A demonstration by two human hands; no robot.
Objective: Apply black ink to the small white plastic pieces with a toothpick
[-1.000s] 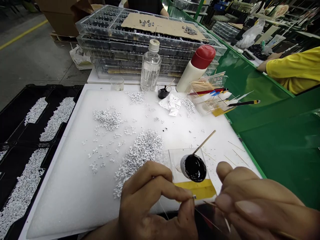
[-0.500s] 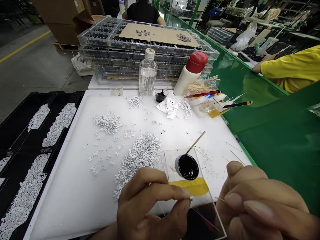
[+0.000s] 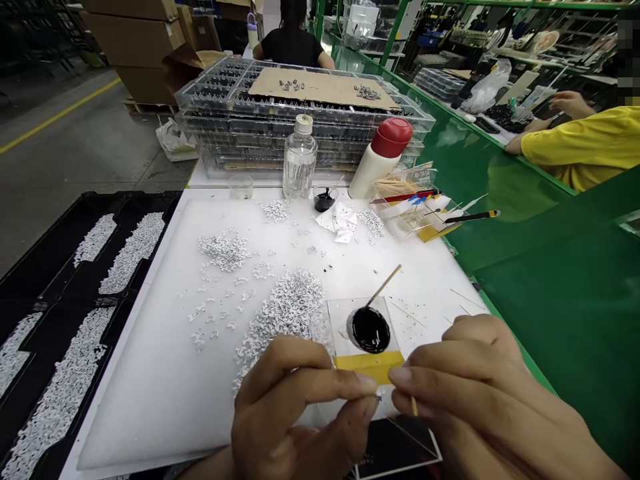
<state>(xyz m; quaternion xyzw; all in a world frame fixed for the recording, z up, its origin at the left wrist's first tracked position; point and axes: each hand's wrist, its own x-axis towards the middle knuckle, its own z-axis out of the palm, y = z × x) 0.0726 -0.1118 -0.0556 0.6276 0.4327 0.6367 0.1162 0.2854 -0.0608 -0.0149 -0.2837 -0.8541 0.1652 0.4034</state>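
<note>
Factory floor stretching behind white foam board | left fingers pinching shut on a tiny piece between both hands, over a clear acrylic sheet | right fingers gripping a toothpick just beside it | risk: pinch slipping, piece dropping into black paste

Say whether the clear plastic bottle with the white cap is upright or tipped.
Upright: the clear plastic bottle stands on its base, with its white cap directly above it.
</note>
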